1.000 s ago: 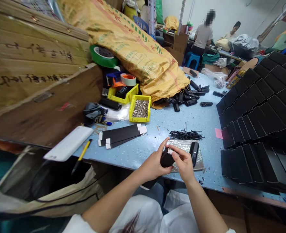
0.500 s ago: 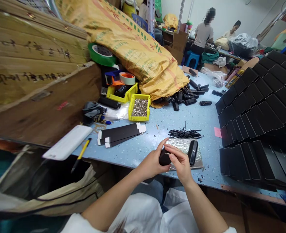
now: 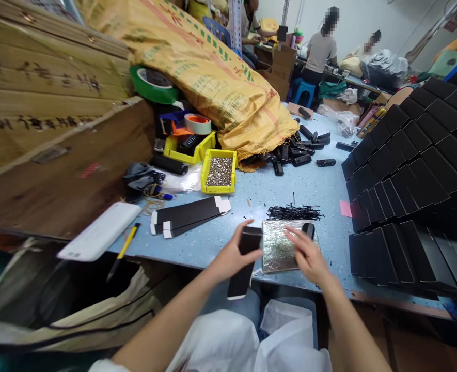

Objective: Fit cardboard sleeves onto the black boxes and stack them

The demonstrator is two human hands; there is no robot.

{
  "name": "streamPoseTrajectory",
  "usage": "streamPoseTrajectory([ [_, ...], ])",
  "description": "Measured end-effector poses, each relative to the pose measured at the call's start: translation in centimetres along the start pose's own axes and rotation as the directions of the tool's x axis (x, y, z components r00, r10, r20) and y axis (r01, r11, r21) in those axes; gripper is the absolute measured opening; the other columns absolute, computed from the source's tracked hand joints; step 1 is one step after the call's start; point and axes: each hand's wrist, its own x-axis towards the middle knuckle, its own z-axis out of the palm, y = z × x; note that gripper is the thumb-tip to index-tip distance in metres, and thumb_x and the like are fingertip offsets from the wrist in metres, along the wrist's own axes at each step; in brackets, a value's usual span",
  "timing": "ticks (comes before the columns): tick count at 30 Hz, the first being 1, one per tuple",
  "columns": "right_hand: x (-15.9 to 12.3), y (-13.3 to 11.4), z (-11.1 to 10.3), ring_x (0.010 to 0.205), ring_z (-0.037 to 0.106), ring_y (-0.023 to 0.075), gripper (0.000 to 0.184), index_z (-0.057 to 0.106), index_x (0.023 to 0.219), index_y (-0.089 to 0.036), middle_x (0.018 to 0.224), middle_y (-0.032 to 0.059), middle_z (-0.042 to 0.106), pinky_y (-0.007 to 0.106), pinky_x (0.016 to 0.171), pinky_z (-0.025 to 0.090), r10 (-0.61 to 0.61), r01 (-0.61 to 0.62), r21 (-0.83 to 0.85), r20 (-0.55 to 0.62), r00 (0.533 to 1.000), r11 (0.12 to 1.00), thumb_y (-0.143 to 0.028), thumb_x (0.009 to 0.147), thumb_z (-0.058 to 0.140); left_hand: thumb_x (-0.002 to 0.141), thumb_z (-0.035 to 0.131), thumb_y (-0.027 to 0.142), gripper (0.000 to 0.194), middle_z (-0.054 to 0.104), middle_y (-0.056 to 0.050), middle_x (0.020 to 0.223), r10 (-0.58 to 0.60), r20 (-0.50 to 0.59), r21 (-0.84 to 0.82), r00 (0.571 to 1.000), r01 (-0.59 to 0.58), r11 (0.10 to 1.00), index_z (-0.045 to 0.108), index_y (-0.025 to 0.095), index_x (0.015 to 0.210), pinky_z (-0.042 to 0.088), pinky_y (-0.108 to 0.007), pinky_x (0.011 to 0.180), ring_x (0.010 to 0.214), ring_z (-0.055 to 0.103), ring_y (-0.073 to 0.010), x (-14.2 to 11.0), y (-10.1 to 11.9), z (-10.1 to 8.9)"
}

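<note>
My left hand (image 3: 234, 256) grips a long black box (image 3: 241, 281), held tilted over the table's front edge with its far end pointing away from me. That far end looks closed; a white flap edge shows at the near end. My right hand (image 3: 308, 253), holding nothing I can see, has its fingers apart over a silvery wrapped pad (image 3: 277, 253). Partly hidden behind those fingers, a black device (image 3: 308, 230) lies on the pad's right side. A pile of black screws (image 3: 294, 213) sits just beyond the pad.
Flat black cartons (image 3: 189, 216) lie to the left, near a yellow bin of small metal parts (image 3: 219, 171). Stacked black boxes (image 3: 406, 186) line the right side. Black devices (image 3: 296, 152) are heaped by a yellow sack (image 3: 251, 106). Co-workers (image 3: 321, 51) sit at the back.
My right hand has left the box and moved right, its fingers opening over the pad. My left hand has shifted slightly left, with the box now showing its length.
</note>
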Motion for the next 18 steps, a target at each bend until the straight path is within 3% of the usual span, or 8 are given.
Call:
streamPoseTrajectory([
  [3,-1.9,2.9,-3.6,0.146,0.025,0.0281,0.062,0.062,0.123,-0.032,0.150,0.0035,0.043,0.065,0.116,0.016,0.074,-0.026,-0.299,0.151,0.986,0.954,0.006,0.079,0.042,0.082,0.068,0.031,0.076,0.069,-0.009,0.111,-0.142,-0.004,-0.465,0.990,0.124,0.876,0.027,0.031,0.146,0.056,-0.041,0.083,0.105,0.067,-0.0296,0.4,-0.2,-2.9],
  [5,-2.3,3.1,-4.4,0.139,0.040,0.0287,0.046,0.064,0.114,-0.027,0.138,0.0075,0.056,0.063,0.114,0.024,0.075,-0.046,-0.214,0.133,0.988,0.976,0.001,0.079,0.051,0.085,0.064,0.026,0.054,0.071,-0.008,0.104,-0.223,-0.102,-0.678,0.969,0.097,0.729,0.044,0.025,0.135,0.059,-0.040,0.079,0.096,0.071,-0.0276,1.4,-0.5,-3.7],
  [8,-1.0,0.9,-2.9,0.099,0.069,0.0234,0.038,0.050,0.115,-0.027,0.101,0.0041,0.069,0.051,0.094,0.053,0.130,-0.044,0.305,-0.269,0.954,0.951,-0.025,0.082,0.068,0.092,0.057,0.026,0.023,0.071,-0.006,0.087,-0.354,-0.254,-0.839,0.900,-0.022,0.544,0.057,0.018,0.114,0.062,-0.035,0.067,0.075,0.071,-0.0199,3.3,-1.1,-2.1],
  [11,2.2,-2.2,0.3,0.083,0.070,0.0221,0.048,0.039,0.113,-0.032,0.090,-0.0006,0.066,0.050,0.083,0.057,0.295,0.198,0.610,-0.609,0.736,0.767,-0.047,0.081,0.070,0.093,0.056,0.032,0.019,0.068,-0.005,0.083,-0.428,-0.229,-0.887,0.874,-0.006,0.462,0.057,0.016,0.104,0.063,-0.034,0.060,0.068,0.068,-0.0176,4.2,-1.3,1.5],
  [13,4.2,-3.5,2.3,0.098,0.069,0.0253,0.052,0.038,0.107,-0.031,0.102,0.0036,0.064,0.054,0.093,0.052,0.321,0.248,0.582,-0.699,0.639,0.774,-0.056,0.076,0.072,0.092,0.059,0.037,0.024,0.067,-0.007,0.087,-0.433,-0.188,-0.887,0.881,0.038,0.461,0.057,0.015,0.102,0.063,-0.033,0.065,0.071,0.067,-0.0163,3.9,-1.2,3.7],
  [14,4.9,-3.9,3.2,0.107,0.065,0.0275,0.055,0.039,0.103,-0.031,0.111,0.0065,0.062,0.055,0.097,0.049,0.292,0.239,0.538,-0.718,0.631,0.808,-0.059,0.072,0.074,0.091,0.060,0.040,0.028,0.067,-0.008,0.091,-0.421,-0.168,-0.873,0.891,0.064,0.484,0.057,0.015,0.103,0.062,-0.032,0.069,0.074,0.067,-0.0162,3.6,-1.2,4.4],
  [16,5.5,-4.2,4.2,0.115,0.062,0.0298,0.061,0.040,0.099,-0.031,0.120,0.0085,0.060,0.054,0.099,0.047,0.201,0.221,0.464,-0.699,0.686,0.858,-0.061,0.064,0.079,0.088,0.059,0.052,0.041,0.067,-0.010,0.101,-0.349,-0.155,-0.782,0.924,0.101,0.615,0.056,0.016,0.107,0.061,-0.035,0.076,0.084,0.067,-0.0191,2.7,-1.2,4.5],
  [18,5.5,-4.1,4.7,0.103,0.067,0.0280,0.063,0.042,0.104,-0.033,0.111,0.0054,0.065,0.051,0.093,0.051,0.147,0.228,0.455,-0.651,0.745,0.861,-0.057,0.062,0.082,0.079,0.064,0.062,0.059,0.064,-0.013,0.112,-0.182,-0.252,-0.531,0.951,0.022,0.847,0.053,0.017,0.115,0.059,-0.041,0.083,0.099,0.065,-0.0257,2.0,-1.5,3.3],
])
